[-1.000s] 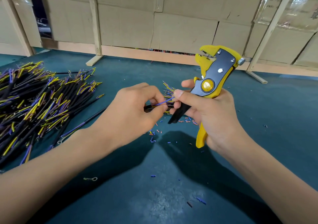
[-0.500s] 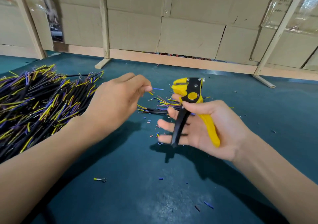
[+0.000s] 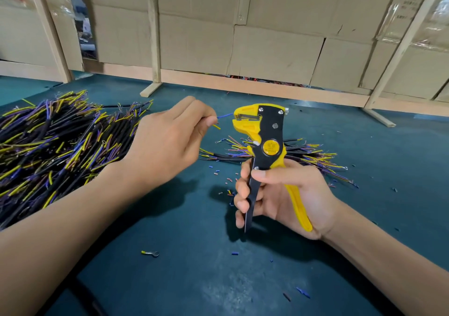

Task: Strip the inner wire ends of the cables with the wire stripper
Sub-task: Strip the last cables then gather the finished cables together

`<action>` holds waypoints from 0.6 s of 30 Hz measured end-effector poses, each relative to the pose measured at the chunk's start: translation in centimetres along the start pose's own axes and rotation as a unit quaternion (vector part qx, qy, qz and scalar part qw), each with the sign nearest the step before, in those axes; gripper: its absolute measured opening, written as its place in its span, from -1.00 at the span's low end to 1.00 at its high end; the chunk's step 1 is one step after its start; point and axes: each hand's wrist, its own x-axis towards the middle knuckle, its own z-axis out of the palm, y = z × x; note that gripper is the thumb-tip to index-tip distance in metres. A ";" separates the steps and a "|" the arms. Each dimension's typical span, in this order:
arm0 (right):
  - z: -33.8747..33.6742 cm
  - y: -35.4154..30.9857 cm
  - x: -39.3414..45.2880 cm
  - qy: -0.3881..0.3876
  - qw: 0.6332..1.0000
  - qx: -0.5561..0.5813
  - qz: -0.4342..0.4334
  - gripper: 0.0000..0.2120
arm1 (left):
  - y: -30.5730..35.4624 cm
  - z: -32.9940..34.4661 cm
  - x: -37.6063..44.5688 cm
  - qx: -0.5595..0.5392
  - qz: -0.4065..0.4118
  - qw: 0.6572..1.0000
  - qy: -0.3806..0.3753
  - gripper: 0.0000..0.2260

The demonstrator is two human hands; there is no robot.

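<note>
One blue wire point(image 3: 224, 115) tip vanishes inside wire stripper point(image 3: 261, 131) head.

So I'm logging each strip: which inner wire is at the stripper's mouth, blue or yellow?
The blue wire; the yellow wire angles down, clear of the stripper.

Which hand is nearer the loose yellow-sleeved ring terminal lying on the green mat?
Left. The left hand is up and behind the yellow-sleeved ring terminal; its forearm passes close above it. The right hand grips the wire stripper, farther right.
</note>
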 end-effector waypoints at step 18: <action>-0.3 0.3 -0.1 -0.034 0.999 0.008 -0.027 -0.90 | -0.1 -0.6 0.4 0.029 0.040 0.995 0.090 -0.77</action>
